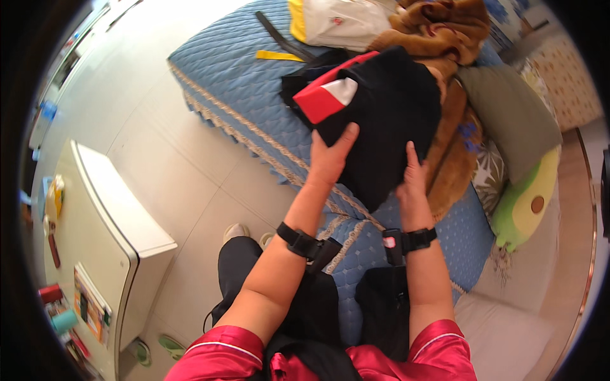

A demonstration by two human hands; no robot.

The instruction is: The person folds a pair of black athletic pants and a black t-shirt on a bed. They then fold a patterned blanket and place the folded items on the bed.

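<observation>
A black garment (395, 109) with a red and white panel (329, 102) is spread between my hands, above the blue quilted bed cover (228, 62). My left hand (331, 155) grips its near left edge, thumb on top of the cloth. At its lower right edge is my right hand (413, 178), thumb up and fingers curled at the fabric, partly blurred. Both wrists wear black straps with small devices. More dark cloth (305, 78) lies under the garment's far left side. Beyond it rest a dark strap (281, 35) and a yellow strip (279, 55).
A white and yellow garment (343, 21) and a brown plush blanket (443, 33) lie at the far side. An olive cushion (512, 114) and an avocado-shaped plush (526, 209) line the right. A pale cabinet (109, 228) stands left on the tiled floor, with green slippers (171, 346) beside it.
</observation>
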